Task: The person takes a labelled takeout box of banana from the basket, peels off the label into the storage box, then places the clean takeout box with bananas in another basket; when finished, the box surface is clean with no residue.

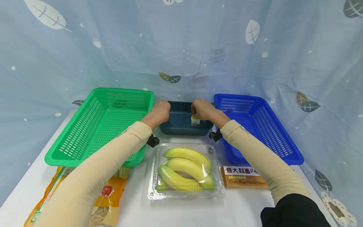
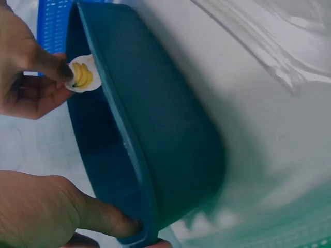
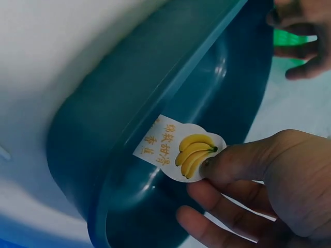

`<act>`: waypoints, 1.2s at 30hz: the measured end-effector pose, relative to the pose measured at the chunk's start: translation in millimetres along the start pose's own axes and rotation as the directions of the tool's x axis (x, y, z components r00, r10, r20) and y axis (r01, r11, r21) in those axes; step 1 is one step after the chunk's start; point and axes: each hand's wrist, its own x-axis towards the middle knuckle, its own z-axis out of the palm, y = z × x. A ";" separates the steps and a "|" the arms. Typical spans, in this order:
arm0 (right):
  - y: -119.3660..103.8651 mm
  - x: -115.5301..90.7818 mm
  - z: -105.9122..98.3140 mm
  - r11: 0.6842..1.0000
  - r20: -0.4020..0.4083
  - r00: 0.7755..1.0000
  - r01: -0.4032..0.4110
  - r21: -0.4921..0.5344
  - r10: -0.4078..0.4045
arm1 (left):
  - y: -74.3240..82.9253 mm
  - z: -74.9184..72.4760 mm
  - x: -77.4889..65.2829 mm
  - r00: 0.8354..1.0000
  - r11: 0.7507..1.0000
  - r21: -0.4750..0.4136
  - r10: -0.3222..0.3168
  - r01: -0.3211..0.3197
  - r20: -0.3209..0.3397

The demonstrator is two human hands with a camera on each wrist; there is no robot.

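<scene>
A dark teal plastic basin (image 1: 184, 127) stands between two baskets at the back of the table. My left hand (image 1: 159, 113) grips its left end, thumb (image 2: 111, 219) inside the rim and a fingertip showing below it. Over the basin's right part, my right hand (image 1: 204, 110) pinches a small white label (image 3: 189, 152) between thumb and fingers. The label has a scalloped edge, a printed bunch of bananas and yellow Chinese characters. It overlaps the basin's interior in the right wrist view. In front of the basin lies a clear plastic clamshell box (image 1: 153, 186) with several bananas (image 1: 187, 167) inside.
A green basket (image 1: 124, 115) stands at the left, a blue basket (image 1: 272, 132) at the right. An orange food bag (image 1: 110, 192) lies before the green one, partly under my left forearm. A brown pasta box (image 1: 244, 181) lies before the blue one. Patterned cloth (image 1: 181, 47) hangs behind.
</scene>
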 end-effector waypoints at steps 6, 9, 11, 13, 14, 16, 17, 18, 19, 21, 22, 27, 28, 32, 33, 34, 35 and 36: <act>7.7 14.7 10.6 0.999 -0.010 0.999 -0.035 -0.002 0.035 | -1.5 3.3 0.3 0.999 0.999 -0.032 -0.034 0.034 0.016; 11.4 22.6 17.7 0.999 -0.028 0.999 -0.026 -0.023 0.025 | -1.8 4.7 3.3 0.998 0.998 -0.020 -0.053 0.054 0.042; 13.6 27.7 22.3 0.999 -0.041 0.999 -0.009 -0.047 0.007 | -1.7 5.4 5.3 0.997 0.998 -0.014 -0.063 0.064 0.054; 15.9 32.6 26.6 0.997 -0.051 0.999 0.009 -0.071 -0.013 | -1.4 6.1 6.6 0.996 0.998 -0.007 -0.067 0.068 0.056; 16.8 34.8 28.5 0.997 -0.056 0.998 0.018 -0.079 -0.023 | -1.2 6.4 7.0 0.996 0.998 -0.007 -0.068 0.069 0.053; 18.8 39.0 31.7 0.995 -0.063 0.997 0.033 -0.098 -0.039 | -0.8 6.6 6.8 0.997 0.998 -0.006 -0.069 0.069 0.044; 19.8 40.8 33.4 0.993 -0.063 0.997 0.038 -0.109 -0.045 | -0.6 6.5 6.5 0.997 0.998 -0.007 -0.067 0.067 0.036; 20.7 42.5 35.0 0.991 -0.060 0.997 0.043 -0.126 -0.051 | -0.6 6.5 6.0 0.997 0.998 -0.011 -0.067 0.067 0.028; 21.7 44.0 36.4 0.989 -0.057 0.997 0.047 -0.143 -0.056 | -0.5 6.4 5.4 0.998 0.998 -0.015 -0.065 0.066 0.020; 23.6 46.7 38.9 0.983 -0.046 0.997 0.047 -0.178 -0.056 | -0.4 6.1 3.9 0.998 0.998 -0.015 -0.058 0.058 0.001; 25.3 46.6 39.7 0.981 -0.043 0.998 0.044 -0.190 -0.053 | 1.0 6.1 3.3 0.999 0.999 -0.016 -0.052 0.052 -0.009; 32.8 46.3 42.6 0.974 -0.058 0.997 0.032 -0.223 -0.046 | 6.4 6.6 2.6 0.999 1.000 -0.003 -0.022 0.022 -0.041; 33.7 46.4 43.1 0.972 -0.063 0.997 0.037 -0.232 -0.053 | 7.0 6.7 2.9 0.999 1.000 0.001 -0.017 0.017 -0.043; 33.3 47.7 43.6 0.964 -0.078 0.992 0.072 -0.258 -0.095 | 6.9 6.7 3.2 0.999 1.000 0.014 -0.022 0.022 -0.031; 32.4 48.3 43.4 0.961 -0.080 0.991 0.079 -0.264 -0.103 | 6.4 6.8 3.1 0.999 0.999 0.017 -0.030 0.031 -0.026; 31.7 49.2 43.3 0.960 -0.083 0.990 0.085 -0.268 -0.111 | 5.7 6.8 3.0 0.999 0.999 0.019 -0.039 0.039 -0.019; 30.6 50.0 43.0 0.960 -0.089 0.990 0.087 -0.266 -0.114 | 4.9 7.0 2.9 0.999 0.999 0.022 -0.048 0.048 -0.014; 29.7 50.8 42.7 0.960 -0.092 0.989 0.086 -0.266 -0.114 | 4.0 7.2 2.6 0.999 0.998 0.021 -0.054 0.054 -0.010</act>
